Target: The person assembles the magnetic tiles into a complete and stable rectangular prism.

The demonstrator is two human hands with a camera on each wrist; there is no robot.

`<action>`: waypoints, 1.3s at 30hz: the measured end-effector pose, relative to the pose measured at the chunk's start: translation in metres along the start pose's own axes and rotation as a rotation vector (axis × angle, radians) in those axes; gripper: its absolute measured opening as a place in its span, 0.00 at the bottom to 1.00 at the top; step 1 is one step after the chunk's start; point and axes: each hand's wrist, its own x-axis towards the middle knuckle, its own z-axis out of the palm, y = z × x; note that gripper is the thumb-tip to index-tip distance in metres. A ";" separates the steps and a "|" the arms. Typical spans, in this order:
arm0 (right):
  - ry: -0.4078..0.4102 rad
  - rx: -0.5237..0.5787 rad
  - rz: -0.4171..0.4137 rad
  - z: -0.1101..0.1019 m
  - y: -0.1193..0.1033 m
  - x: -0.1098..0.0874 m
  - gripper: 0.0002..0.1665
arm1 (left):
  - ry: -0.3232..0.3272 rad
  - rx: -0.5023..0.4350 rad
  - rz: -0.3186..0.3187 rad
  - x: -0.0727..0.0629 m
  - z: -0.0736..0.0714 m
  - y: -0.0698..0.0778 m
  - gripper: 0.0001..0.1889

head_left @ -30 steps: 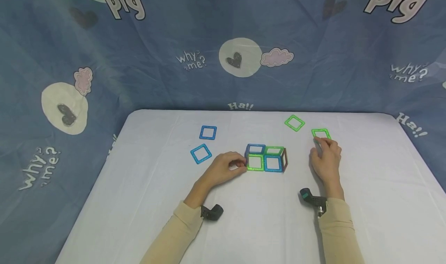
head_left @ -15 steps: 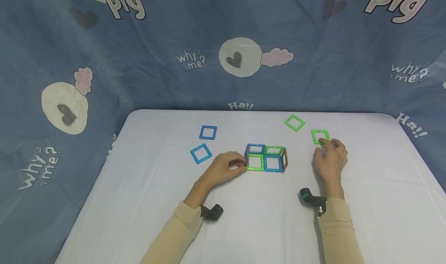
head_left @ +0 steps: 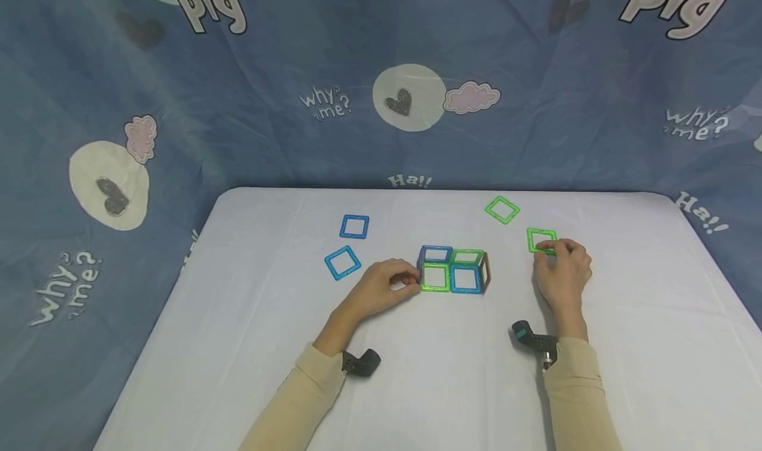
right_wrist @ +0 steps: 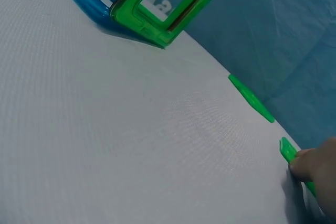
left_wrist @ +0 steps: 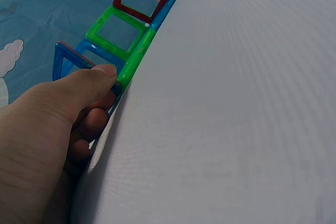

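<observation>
Thumb and fingers of my left hand [head_left: 387, 286] pinch the left upright blue tile [left_wrist: 59, 59] of a small build of square magnetic tiles [head_left: 450, 279]. Green and blue tiles lie at its front. Blue and green ones stand along its back, and a red tile [left_wrist: 131, 13] closes the right end. Right of the build, my right hand [head_left: 562, 272] grips a loose green magnetic tile [head_left: 542, 231] by its near edge. That tile shows edge-on in the right wrist view, partly hidden by a finger.
Another green tile [head_left: 496, 217] lies farther back on the white tabletop [head_left: 452, 371]. Two loose blue tiles, a farther one [head_left: 356, 216] and a nearer one [head_left: 348, 272], lie left of the build. A blue printed cloth [head_left: 268, 140] hangs behind the table.
The green tile at my right hand has slid nearer and slightly left. My right fingers lifted along it and settled again at its near edge. The left hand has stayed put.
</observation>
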 end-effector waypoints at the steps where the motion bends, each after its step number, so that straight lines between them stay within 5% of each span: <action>1: -0.001 0.001 -0.005 0.000 0.000 0.000 0.15 | -0.002 0.001 -0.002 0.000 0.000 0.000 0.11; 16: -0.038 0.115 -0.037 -0.003 0.002 0.001 0.17 | -0.007 0.001 -0.013 0.000 0.000 0.000 0.11; 23: 0.053 0.306 -0.004 -0.004 0.004 0.001 0.22 | -0.005 0.005 -0.017 0.000 0.000 0.000 0.11; 29: 0.108 0.363 0.065 -0.003 0.003 0.001 0.24 | -0.004 0.005 -0.019 0.000 0.000 0.000 0.11; 39: 0.241 0.510 0.056 -0.005 0.000 0.004 0.12 | 0.005 0.008 -0.001 0.000 0.001 -0.001 0.11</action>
